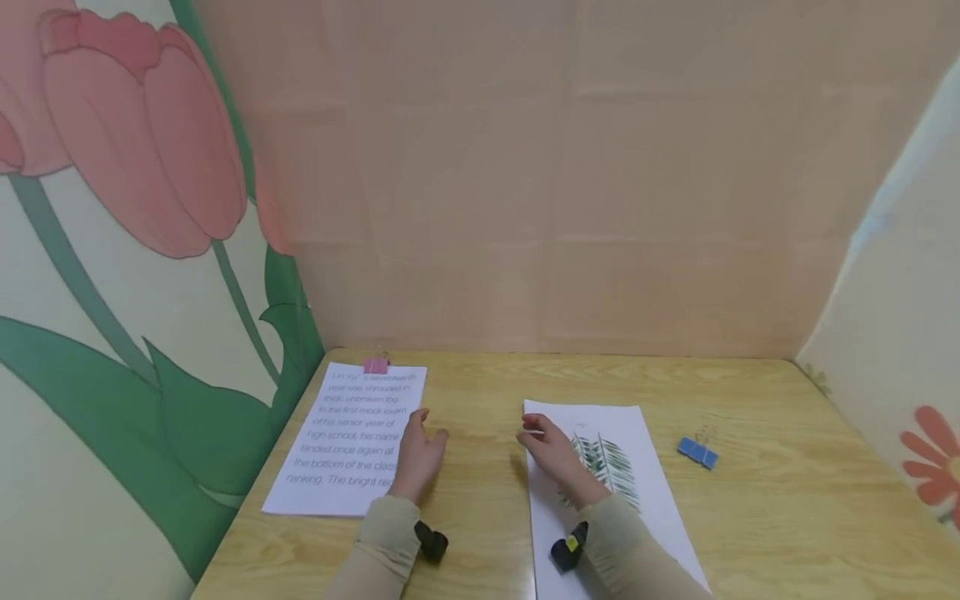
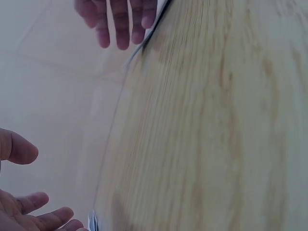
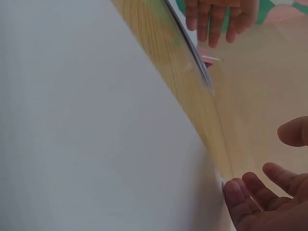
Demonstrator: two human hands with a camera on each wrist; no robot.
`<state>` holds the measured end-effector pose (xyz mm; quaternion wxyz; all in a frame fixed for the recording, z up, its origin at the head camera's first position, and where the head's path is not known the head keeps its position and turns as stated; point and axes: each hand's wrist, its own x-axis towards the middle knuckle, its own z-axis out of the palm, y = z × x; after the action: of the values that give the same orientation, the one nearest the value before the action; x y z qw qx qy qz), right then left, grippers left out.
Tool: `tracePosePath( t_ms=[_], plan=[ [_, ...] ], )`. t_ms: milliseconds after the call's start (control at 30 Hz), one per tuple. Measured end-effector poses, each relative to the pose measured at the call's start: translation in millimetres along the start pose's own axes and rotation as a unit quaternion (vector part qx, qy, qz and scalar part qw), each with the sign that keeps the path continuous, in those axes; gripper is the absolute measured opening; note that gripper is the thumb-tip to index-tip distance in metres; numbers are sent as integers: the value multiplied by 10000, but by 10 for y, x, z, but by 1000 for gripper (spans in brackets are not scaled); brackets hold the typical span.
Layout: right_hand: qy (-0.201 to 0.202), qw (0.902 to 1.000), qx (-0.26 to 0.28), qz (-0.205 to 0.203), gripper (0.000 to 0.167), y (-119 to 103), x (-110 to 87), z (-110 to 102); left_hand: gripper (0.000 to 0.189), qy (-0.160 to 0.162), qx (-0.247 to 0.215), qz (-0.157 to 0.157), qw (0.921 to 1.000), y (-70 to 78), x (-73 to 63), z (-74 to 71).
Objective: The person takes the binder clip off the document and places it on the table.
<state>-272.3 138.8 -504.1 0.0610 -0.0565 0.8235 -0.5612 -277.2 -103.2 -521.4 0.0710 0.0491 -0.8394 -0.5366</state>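
Over the right edge of a stack of printed sheets (image 1: 330,467) hovers my left hand (image 1: 420,458), its fingers loosely extended and nothing between them. A pink binder clip (image 1: 377,365) sits on the top edge of those sheets. My right hand (image 1: 558,458) is above the left part of a second paper stack (image 1: 551,508) bearing a green leaf print (image 1: 618,467); its fingers bend gently and hold nothing. In the right wrist view the thumb (image 3: 293,131) stands apart from the fingers. To the right of the leaf print lies a blue binder clip (image 1: 697,452), touched by neither hand.
Both stacks lie on a wooden table (image 1: 795,500), with a strip of bare wood between them. A pinkish sheet-covered wall (image 1: 562,183) rises behind the table. On the left stands a wall painted with tulips (image 1: 150,133), on the right a wall with a red flower (image 1: 933,454).
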Motion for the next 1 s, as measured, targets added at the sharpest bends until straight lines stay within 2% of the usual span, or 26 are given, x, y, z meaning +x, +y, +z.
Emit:
tracePosePath(
  t_ms=[33, 100, 233, 400, 533, 733, 1000],
  plan=[
    [330, 9993, -89, 156, 43, 56, 58, 98, 57, -2, -15, -9, 10000, -6, 2, -3],
    [731, 9967, -181, 306, 41, 106, 110, 230, 58, -17, -32, -52, 10000, -17, 5, -8],
    [657, 9971, -12, 375, 42, 142, 114, 241, 58, 11, 10, -70, 10000, -36, -1, -29],
    [572, 9980, 127, 246, 42, 141, 111, 256, 58, 91, 138, -51, 9999, -49, 0, -78],
    [562, 9974, 108, 438, 42, 112, 147, 282, 58, 94, 157, -91, 9998, -81, 21, -110],
    [547, 9974, 105, 467, 43, 59, 187, 298, 58, 146, 172, -36, 9997, -129, 47, -165],
    [423, 9984, 233, 281, 44, -29, 202, 356, 57, 358, 290, -53, 9989, -152, 77, -299]
  ],
)
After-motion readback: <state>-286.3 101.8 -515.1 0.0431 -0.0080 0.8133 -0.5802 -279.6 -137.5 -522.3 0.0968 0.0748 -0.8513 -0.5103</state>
